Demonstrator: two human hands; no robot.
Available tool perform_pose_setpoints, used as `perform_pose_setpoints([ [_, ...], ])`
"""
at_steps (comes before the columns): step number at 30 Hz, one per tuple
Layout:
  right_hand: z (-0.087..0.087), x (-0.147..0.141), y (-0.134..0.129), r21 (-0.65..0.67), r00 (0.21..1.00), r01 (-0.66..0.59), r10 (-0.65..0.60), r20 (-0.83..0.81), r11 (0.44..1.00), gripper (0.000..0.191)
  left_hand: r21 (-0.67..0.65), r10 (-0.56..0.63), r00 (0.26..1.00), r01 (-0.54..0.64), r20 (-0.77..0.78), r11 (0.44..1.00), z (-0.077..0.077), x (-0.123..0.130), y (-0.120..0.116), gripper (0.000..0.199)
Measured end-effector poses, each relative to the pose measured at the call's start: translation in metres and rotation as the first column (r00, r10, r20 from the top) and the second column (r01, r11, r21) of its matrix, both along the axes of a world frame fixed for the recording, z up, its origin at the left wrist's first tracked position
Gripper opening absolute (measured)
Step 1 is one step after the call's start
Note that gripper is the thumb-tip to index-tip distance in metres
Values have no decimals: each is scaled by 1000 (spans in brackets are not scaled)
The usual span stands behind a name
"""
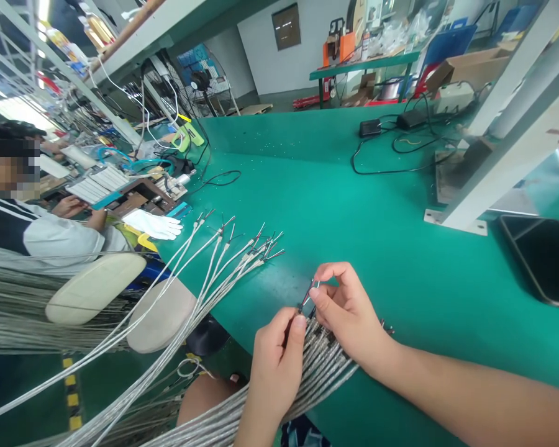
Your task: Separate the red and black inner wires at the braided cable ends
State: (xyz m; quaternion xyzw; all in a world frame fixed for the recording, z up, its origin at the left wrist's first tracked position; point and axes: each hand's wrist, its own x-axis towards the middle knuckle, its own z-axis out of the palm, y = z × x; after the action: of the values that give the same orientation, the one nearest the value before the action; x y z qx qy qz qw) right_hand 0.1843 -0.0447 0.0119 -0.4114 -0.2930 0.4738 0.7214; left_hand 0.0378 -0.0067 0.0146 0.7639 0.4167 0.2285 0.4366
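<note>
Room: a workshop with a green side table (363,65) at the far wall, cardboard boxes (470,68) to its right, and a standing fan (200,81) beyond the desk's far corner.

Desk: a long green-topped desk (307,186) ran ahead of me. Black cords and a power adapter (410,119) lay at its far side, and a dark phone or tablet (538,261) lay to my right.

Neighbour: a co-worker's white sleeve (56,236) showed at left, beside papers (95,185) and a white glove (153,223).

Cables: a braided silver cable bundle (321,360) ran up from below the desk edge into my hands. A second group of cables (228,261) fanned across the desk at left, ending in thin red-and-dark wire tips (265,245).

Left hand: my left hand (276,363) was closed around the braided cable bundle, with the thumb (299,323) raised beside the small dark part.

Right hand: my right hand (351,316) was pinching the small dark part (309,299) between thumb and fingertips.

Small part: it stood just above the bundle, between my hands; its exact form was hidden.

Handling: the close, two-handed hold seemed steady, keeping the part from swinging on its wires.
</note>
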Motion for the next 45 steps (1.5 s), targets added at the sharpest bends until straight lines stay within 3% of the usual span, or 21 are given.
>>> perform_pose_setpoints([
  [7,6,2,2,-31,1000,2,-2,-1,1000,27,-20,13,1000,-13,23,1000,3,-2,0,35],
  [14,13,4,2,-134,992,-121,125,20,983,22,-23,48,997,-46,65,999,3,-2,1,36],
  [20,9,2,5,-45,987,-127,130,92,991,20,-20,30,998,-29,56,999,1,-1,0,35],
  [27,8,4,5,-88,977,-116,129,172,989,26,9,87,995,-87,48,996,7,4,-2,38],
  [35,9,5,4,-27,971,-149,152,185,988,25,7,98,992,-99,84,995,6,3,-3,36],
  [45,9,5,6,-4,977,-103,102,186,995,20,4,70,997,-70,39,998,4,1,-3,36],
])
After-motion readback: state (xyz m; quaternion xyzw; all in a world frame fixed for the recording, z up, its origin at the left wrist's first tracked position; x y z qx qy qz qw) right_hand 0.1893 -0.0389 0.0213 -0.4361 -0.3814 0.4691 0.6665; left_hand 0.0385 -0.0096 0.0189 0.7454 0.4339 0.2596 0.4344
